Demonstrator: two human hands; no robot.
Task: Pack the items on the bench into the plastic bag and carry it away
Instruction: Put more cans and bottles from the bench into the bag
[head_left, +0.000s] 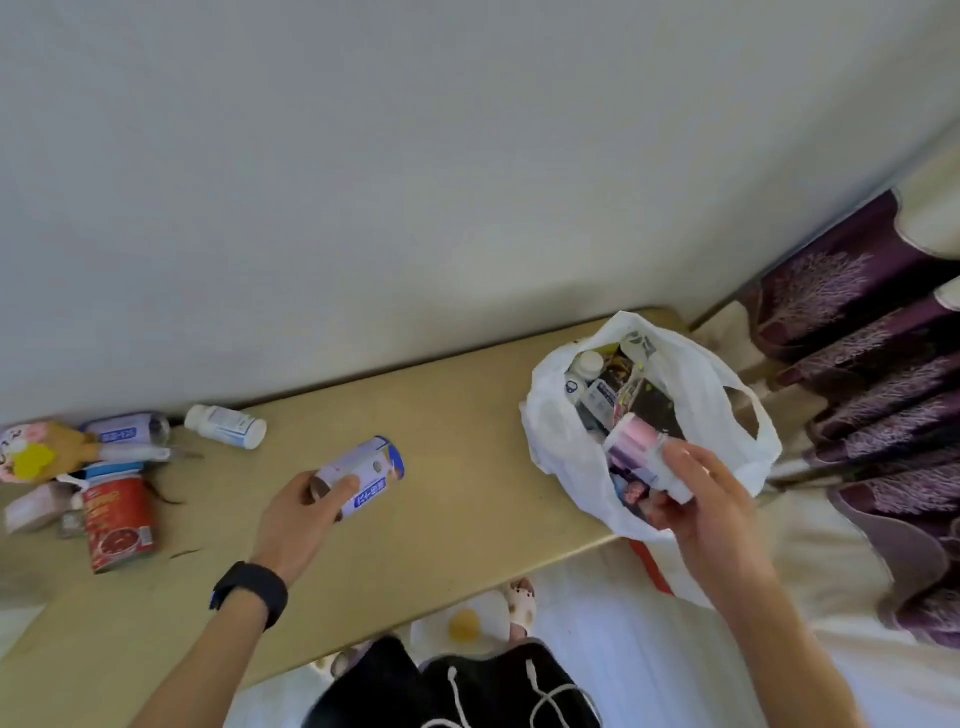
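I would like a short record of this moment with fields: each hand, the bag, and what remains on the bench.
left hand: holds a blue-and-white can above the bench
right hand: holds a pink-and-white bottle over the bag's mouth
plastic bag: white, open, partly filled
remaining: white bottle, red can, small items at the left end

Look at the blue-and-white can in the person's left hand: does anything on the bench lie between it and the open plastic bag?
Nothing visible does. The bench is bare between the blue-and-white can and the plastic bag. Only the right hand, holding a pink-and-white container, hangs over the bag's mouth.
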